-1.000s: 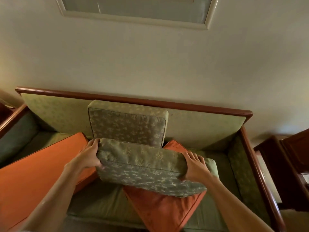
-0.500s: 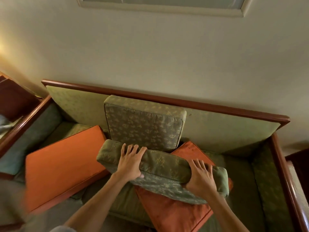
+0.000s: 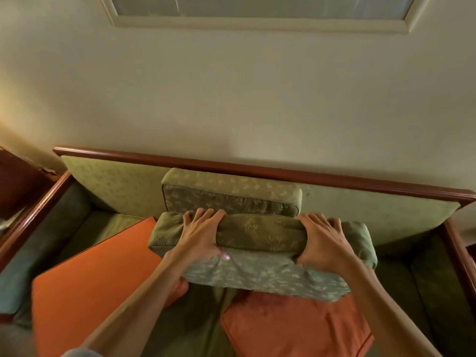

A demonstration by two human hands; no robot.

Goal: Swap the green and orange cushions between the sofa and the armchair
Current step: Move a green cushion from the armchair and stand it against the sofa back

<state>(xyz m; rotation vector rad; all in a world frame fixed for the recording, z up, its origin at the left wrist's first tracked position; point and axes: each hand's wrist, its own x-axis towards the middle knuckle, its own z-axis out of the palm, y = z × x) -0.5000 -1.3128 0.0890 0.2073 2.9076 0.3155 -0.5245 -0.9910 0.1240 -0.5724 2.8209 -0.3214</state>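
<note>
Green cushion [image 3: 260,253] lengthwise left-right, hands gripping

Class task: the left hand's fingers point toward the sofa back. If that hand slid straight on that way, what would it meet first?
Most likely the upright green cushion leaning on the sofa backrest; the left hand grips the front green cushion just before it. Depth is unclear.

Dim, warm indoor light glows from the far left across the wall [image 3: 231,99]; the sofa [image 3: 257,168] seat lies in shadow, wide-angle distortion bends its frame, near-left corner blurred.
</note>
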